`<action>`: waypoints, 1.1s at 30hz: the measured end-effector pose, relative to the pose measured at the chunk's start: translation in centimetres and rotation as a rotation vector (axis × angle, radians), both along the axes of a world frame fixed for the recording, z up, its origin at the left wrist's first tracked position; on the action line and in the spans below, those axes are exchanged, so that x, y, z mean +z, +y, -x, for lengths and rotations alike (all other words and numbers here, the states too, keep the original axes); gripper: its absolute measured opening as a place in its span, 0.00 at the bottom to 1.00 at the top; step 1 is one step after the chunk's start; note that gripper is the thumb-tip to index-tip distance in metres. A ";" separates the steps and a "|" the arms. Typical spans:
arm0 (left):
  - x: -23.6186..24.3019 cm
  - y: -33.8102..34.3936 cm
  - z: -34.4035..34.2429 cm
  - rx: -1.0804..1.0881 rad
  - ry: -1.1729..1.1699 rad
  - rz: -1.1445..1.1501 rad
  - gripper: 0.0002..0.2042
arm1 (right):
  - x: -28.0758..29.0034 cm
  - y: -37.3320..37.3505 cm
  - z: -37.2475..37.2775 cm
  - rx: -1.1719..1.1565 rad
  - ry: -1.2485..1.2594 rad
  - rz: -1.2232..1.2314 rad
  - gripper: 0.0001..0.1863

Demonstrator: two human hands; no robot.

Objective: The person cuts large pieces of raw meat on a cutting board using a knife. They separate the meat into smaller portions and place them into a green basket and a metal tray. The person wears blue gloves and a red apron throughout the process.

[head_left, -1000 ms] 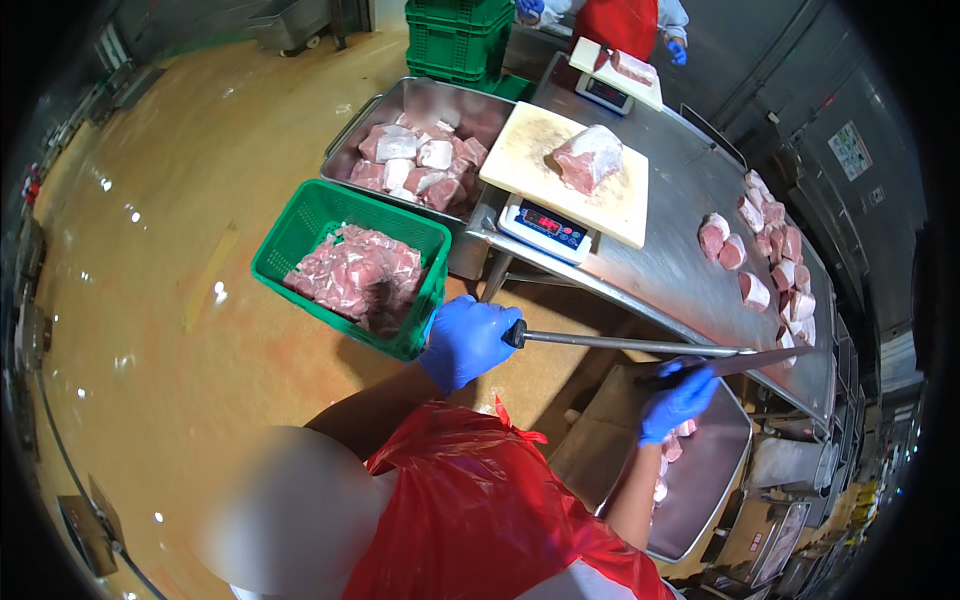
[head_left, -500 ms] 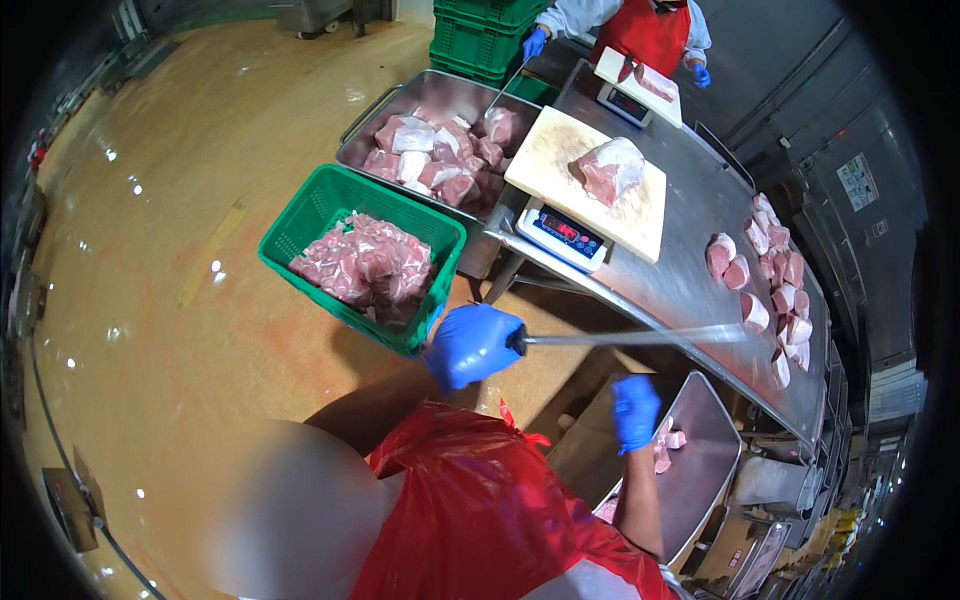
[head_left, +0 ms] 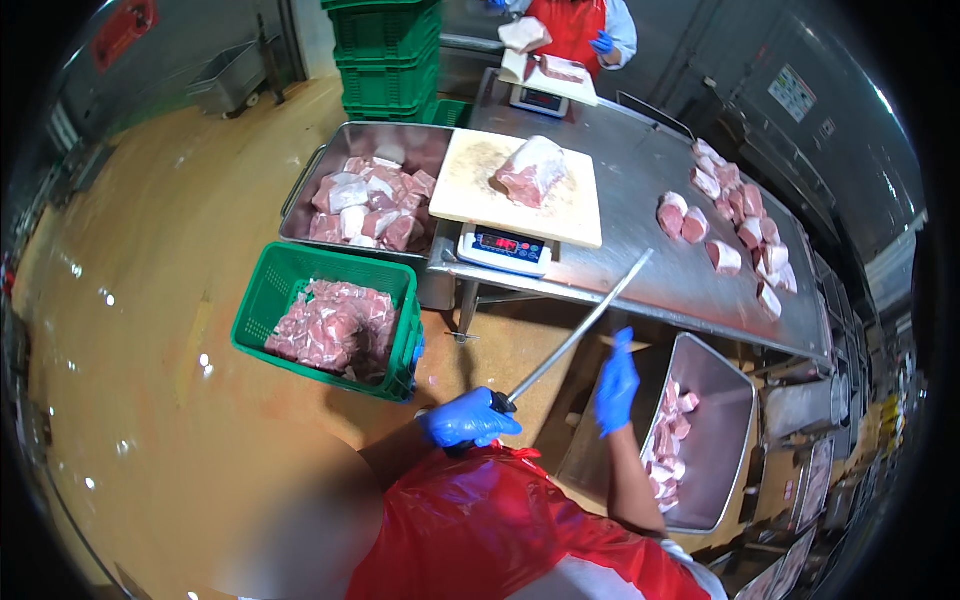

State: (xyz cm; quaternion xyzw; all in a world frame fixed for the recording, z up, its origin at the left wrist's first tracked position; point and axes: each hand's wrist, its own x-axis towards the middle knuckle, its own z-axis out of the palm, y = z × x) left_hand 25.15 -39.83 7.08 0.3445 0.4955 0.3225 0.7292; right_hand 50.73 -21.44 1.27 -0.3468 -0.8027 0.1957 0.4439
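Observation:
My left hand [head_left: 468,419], in a blue glove, is closed around the black handle of a sharpening steel [head_left: 585,325]. The long grey rod slants up and right, its tip in front of the metal table's near edge. To the right of it, my blue-gloved right hand [head_left: 618,388] is raised with its fingers stretched upward, and I see nothing in it. That hand is beside a metal tub [head_left: 715,440] with pieces of meat [head_left: 668,450] along its left side. A large piece of meat [head_left: 533,170] lies on a white cutting board [head_left: 470,180] on a scale [head_left: 505,250].
Cut meat pieces [head_left: 735,200] lie on the right of the metal table [head_left: 620,160]. Left stand a green crate [head_left: 255,300] of trimmings and a steel bin [head_left: 310,190] of meat chunks. Across the table, a co-worker [head_left: 580,25] stands by another scale [head_left: 540,100]. Green crates [head_left: 385,60] are stacked behind.
The view has shifted. My left hand has lowered, and the steel has swung from nearly level to slanting upward. My right hand's fingers have straightened. The co-worker's tool no longer shows in the bin.

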 end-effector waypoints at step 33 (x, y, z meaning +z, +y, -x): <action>5.5 5.0 0.9 0.362 1.506 -1.087 0.04 | 10.7 -2.3 -1.4 -0.082 0.463 0.231 0.16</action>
